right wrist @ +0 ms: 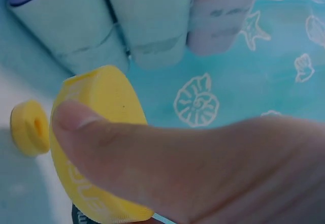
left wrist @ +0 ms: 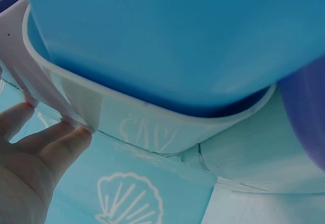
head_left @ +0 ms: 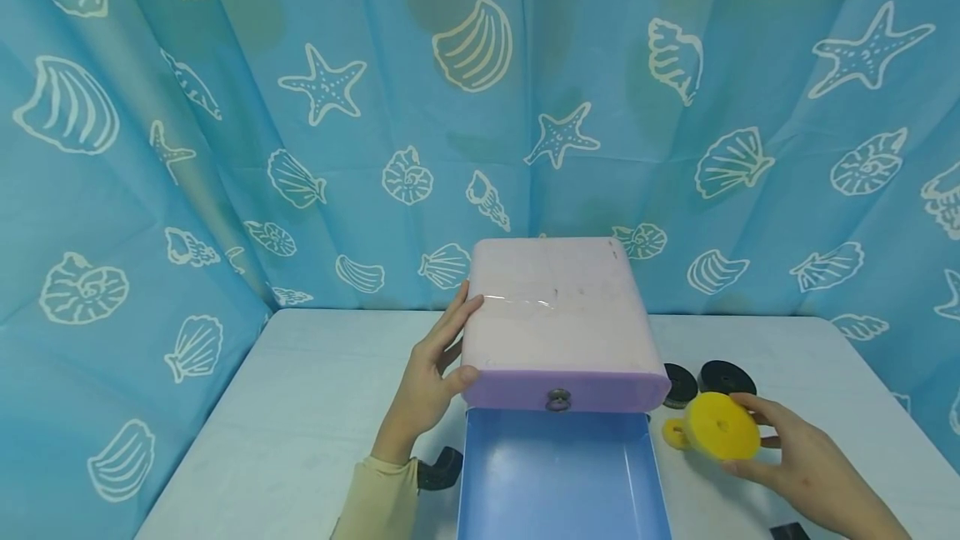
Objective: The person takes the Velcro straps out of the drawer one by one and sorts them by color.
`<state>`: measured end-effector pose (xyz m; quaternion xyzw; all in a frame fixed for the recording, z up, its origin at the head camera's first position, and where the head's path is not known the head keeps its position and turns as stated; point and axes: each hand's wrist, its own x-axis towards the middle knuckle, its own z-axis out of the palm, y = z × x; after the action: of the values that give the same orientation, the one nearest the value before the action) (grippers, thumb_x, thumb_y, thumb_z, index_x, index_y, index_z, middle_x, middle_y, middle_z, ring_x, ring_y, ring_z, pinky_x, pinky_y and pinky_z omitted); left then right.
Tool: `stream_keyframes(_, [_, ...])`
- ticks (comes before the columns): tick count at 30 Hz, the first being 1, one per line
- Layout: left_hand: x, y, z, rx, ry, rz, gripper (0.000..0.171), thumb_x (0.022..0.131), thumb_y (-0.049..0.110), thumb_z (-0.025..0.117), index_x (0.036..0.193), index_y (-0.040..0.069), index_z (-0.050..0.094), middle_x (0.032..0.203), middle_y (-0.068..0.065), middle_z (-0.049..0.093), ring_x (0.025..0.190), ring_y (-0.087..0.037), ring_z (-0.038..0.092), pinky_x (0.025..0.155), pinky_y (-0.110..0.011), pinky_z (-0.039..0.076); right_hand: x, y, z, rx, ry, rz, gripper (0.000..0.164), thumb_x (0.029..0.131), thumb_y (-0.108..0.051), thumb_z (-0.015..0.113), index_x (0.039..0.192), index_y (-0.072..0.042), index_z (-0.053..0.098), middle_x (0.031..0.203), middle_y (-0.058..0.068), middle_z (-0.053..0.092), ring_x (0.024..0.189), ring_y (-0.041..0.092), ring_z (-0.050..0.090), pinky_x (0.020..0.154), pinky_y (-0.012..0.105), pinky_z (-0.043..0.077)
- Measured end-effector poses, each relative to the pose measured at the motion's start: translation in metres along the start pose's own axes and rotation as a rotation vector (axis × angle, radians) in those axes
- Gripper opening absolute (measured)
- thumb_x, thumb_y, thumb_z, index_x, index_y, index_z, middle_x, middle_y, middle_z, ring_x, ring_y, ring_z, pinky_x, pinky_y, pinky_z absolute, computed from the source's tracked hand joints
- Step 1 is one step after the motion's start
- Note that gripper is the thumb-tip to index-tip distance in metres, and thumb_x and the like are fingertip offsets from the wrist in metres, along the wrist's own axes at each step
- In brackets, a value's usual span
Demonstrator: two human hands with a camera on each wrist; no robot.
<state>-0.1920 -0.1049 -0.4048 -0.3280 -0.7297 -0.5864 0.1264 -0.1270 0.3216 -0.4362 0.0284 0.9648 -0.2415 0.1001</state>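
Note:
A small drawer cabinet [head_left: 562,307] with a pale pink top and a purple upper drawer front stands at the back centre. Its blue drawer [head_left: 558,473] is pulled out towards me; the inside is bare where it shows. My left hand [head_left: 423,386] rests against the cabinet's left side, fingers fairly straight, fingertips touching the casing in the left wrist view. To the right of the drawer, my right hand [head_left: 806,457] grips a round yellow weight plate [right wrist: 114,102] with raised lettering and a centre hole, thumb across its near side. A smaller yellow ring [head_left: 675,433] lies beside it on the table.
Two black discs [head_left: 726,377] lie right of the cabinet. One black curved piece [head_left: 441,471] sits left of the drawer, and another black piece [head_left: 790,532] shows at the bottom right. A blue shell-print curtain [head_left: 405,248] hangs behind the white table [head_left: 322,390].

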Motion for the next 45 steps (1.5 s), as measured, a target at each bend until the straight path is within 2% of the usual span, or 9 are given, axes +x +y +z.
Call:
stream_keyframes(7, [0.0, -0.002, 0.0, 0.003, -0.002, -0.001, 0.084, 0.09, 0.072, 0.055, 0.156, 0.022, 0.04, 0.167, -0.001, 0.019, 0.151, -0.027, 0.022, 0.109, -0.058, 0.038, 0.009, 0.014, 0.005, -0.015, -0.016, 0.013, 0.104, 0.071, -0.036, 0.09, 0.143, 0.014, 0.034, 0.132, 0.043, 0.043, 0.1, 0.047, 0.056, 0.084, 0.061, 0.053])
stream_keyframes(19, [0.0, 0.0, -0.001, -0.003, -0.004, 0.008, 0.083, 0.091, 0.071, 0.055, 0.156, 0.022, 0.04, 0.167, -0.002, 0.019, 0.152, -0.027, 0.022, 0.108, -0.06, 0.037, 0.017, 0.027, 0.011, -0.033, -0.06, 0.048, 0.105, 0.071, -0.037, 0.09, 0.142, 0.016, 0.033, 0.133, 0.044, 0.04, 0.103, 0.051, 0.054, 0.083, 0.06, 0.054])
stream_keyframes(29, [-0.001, -0.002, 0.0, 0.009, 0.005, 0.001, 0.082, 0.091, 0.071, 0.055, 0.156, 0.022, 0.041, 0.167, 0.0, 0.02, 0.151, -0.027, 0.022, 0.108, -0.062, 0.037, 0.029, 0.048, 0.021, 0.01, -0.097, 0.099, 0.112, 0.067, -0.041, 0.091, 0.143, 0.017, 0.032, 0.133, 0.044, 0.04, 0.102, 0.048, 0.055, 0.086, 0.06, 0.053])
stream_keyframes(37, [-0.001, -0.001, 0.0, 0.019, 0.01, -0.001, 0.083, 0.091, 0.071, 0.055, 0.156, 0.022, 0.041, 0.167, 0.001, 0.02, 0.151, -0.027, 0.023, 0.107, -0.063, 0.038, 0.03, 0.05, 0.022, 0.016, -0.095, 0.104, 0.113, 0.068, -0.041, 0.09, 0.144, 0.017, 0.03, 0.134, 0.044, 0.038, 0.104, 0.05, 0.054, 0.087, 0.061, 0.052])
stream_keyframes(45, [-0.001, -0.003, 0.0, 0.019, 0.001, -0.007, 0.082, 0.09, 0.072, 0.054, 0.156, 0.025, 0.04, 0.167, 0.002, 0.02, 0.152, -0.023, 0.022, 0.109, -0.059, 0.038, 0.029, 0.054, 0.025, 0.033, -0.11, 0.113, 0.111, 0.07, -0.042, 0.089, 0.144, 0.017, 0.031, 0.138, 0.044, 0.036, 0.104, 0.049, 0.055, 0.088, 0.062, 0.052])
